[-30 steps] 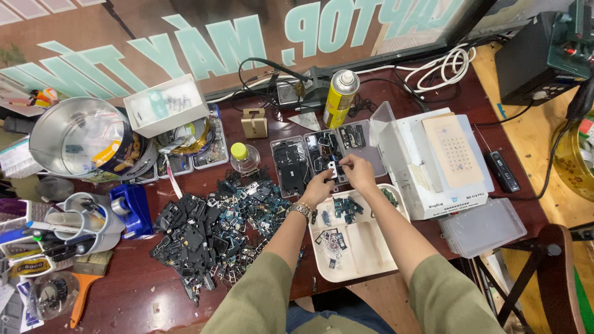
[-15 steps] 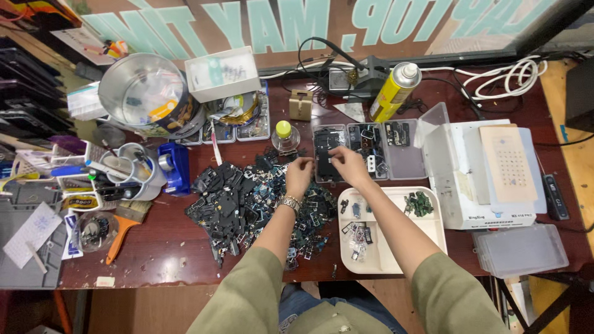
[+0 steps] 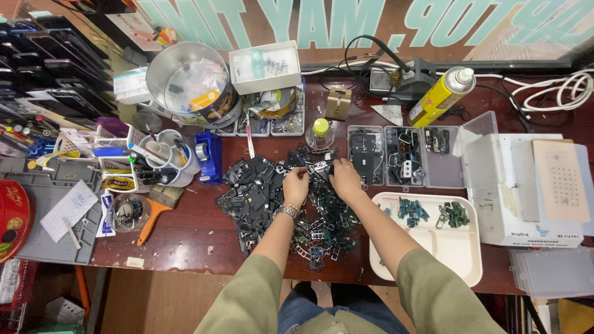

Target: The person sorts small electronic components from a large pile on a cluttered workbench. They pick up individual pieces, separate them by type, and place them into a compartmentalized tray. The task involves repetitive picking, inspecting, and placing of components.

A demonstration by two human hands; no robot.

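Dark red wooden workbench [image 3: 185, 238], glass window [image 3: 346, 25] with teal lettering behind, brown floor [image 3: 154, 303] beneath

black parts pile [image 3: 260, 195], yellow spray can [image 3: 440, 96], cream tray [image 3: 458, 256]

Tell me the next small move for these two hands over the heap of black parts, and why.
Probably lift the one small part both hands pinch clear of the heap. The left hand and right hand meet at the top of the pile of black parts, fingertips together. The white tray beside it already holds sorted green pieces.
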